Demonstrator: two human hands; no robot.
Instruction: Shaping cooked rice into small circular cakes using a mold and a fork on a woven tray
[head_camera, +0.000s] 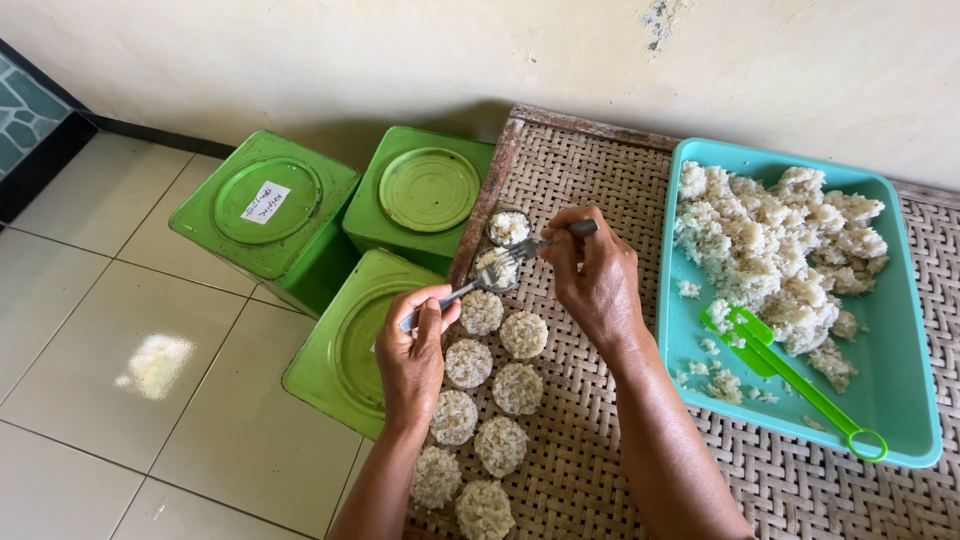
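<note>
Woven brown rattan matting (600, 420) bears two short rows of flat round pressed-rice cakes (500, 395), laid side by side near its left edge. At the far end of those rows sit two small round metal moulds: the farther mould (508, 227) is packed with white rice, and the nearer mould (497, 268) is also filled.

The left hand (412, 352) is closed around the handle of a metal fork (462, 291), whose tines rest on the rice in the nearer mould. The right hand (592, 272) is likewise closed, pinching the handle of a second metal fork (548, 239) between thumb and fingers; its tines point left and meet the same spot, just beside the first fork's tines.

To the right, on the matting, stands a turquoise rectangular plastic tray (900, 400) holding a heap of loose cooked white rice (775, 250), with a bright green plastic rice paddle (775, 365) lying across its floor.

To the left, on the pale tiled floor (120, 350), three square green metal tins with round lids (270, 210) stand close together against the edge of the matting.
</note>
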